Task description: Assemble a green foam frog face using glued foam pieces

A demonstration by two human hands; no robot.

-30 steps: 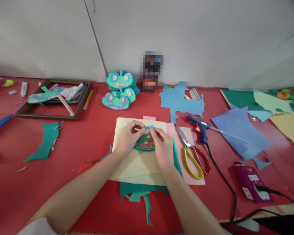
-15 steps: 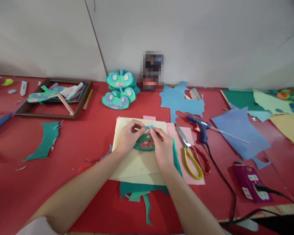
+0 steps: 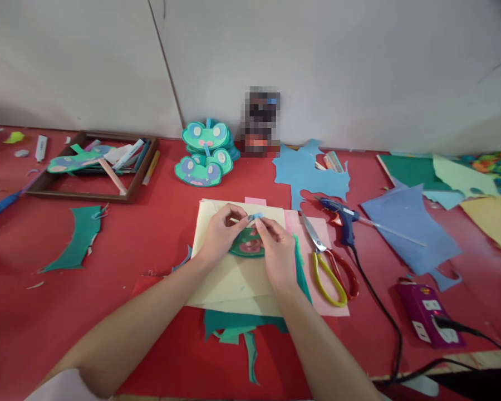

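Note:
My left hand and my right hand meet over a pale yellow felt sheet. Between their fingertips is a small light-blue felt strip, pinched from both sides. Just below the fingers lies a green felt frog face with a pink mouth; my hands partly cover it. Right of my right hand rest scissors with one yellow and one red handle, blades slightly apart, on pink felt.
A blue glue gun lies to the right, its cord running near a purple power strip. Stacked frog faces stand at the back. Left is a brown frame tray with markers. Felt scraps lie around.
Hands and strip hold nearly the same pose. The whole view has shifted very slightly.

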